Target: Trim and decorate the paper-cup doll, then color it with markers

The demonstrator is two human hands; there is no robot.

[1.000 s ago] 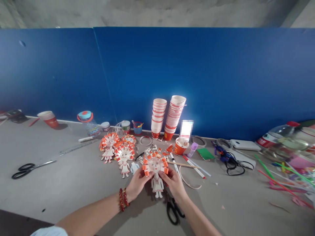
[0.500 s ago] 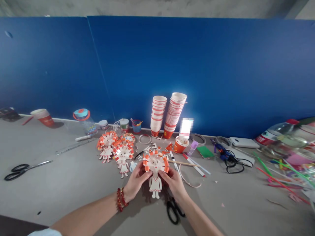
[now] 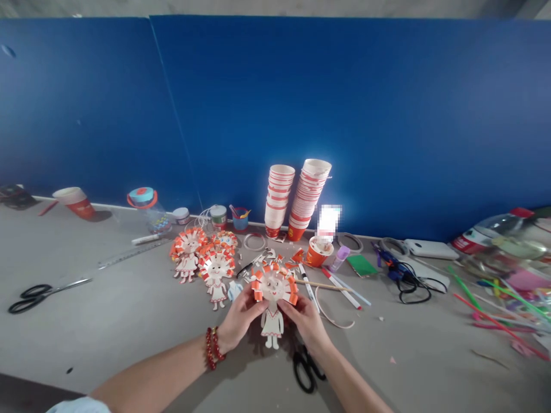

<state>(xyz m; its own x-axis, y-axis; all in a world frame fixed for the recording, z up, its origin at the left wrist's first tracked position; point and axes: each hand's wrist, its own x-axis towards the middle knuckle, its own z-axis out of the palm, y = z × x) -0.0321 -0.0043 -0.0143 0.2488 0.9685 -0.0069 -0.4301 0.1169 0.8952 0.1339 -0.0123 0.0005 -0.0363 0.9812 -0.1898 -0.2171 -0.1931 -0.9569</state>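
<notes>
Between my two hands a paper doll (image 3: 272, 321) is held upright, with a smiling face, a fringe of curled orange strips and a white dress trimmed in red. My left hand (image 3: 241, 318) pinches its left side below the fringe, thumb in front. On the other side my right hand (image 3: 306, 322) grips it the same way. Black-handled scissors (image 3: 305, 373) lie under my right wrist, their blades hidden. To the left, several similar paper dolls (image 3: 216, 269) rest on the table, overlapping.
Two stacks of paper cups (image 3: 310, 192) lean near the blue panel (image 3: 344, 103). Markers (image 3: 342, 289), a glue stick (image 3: 340, 258), a glue gun (image 3: 391, 264) and a green pad (image 3: 361, 265) lie to the right. Other scissors (image 3: 37, 295) and a ruler (image 3: 131, 254) are at left; bottles (image 3: 491, 229) stand far right.
The view has tilted slightly, so the panel's top edge sits higher in the picture. My hands keep the same hold on the paper doll, which has barely moved.
</notes>
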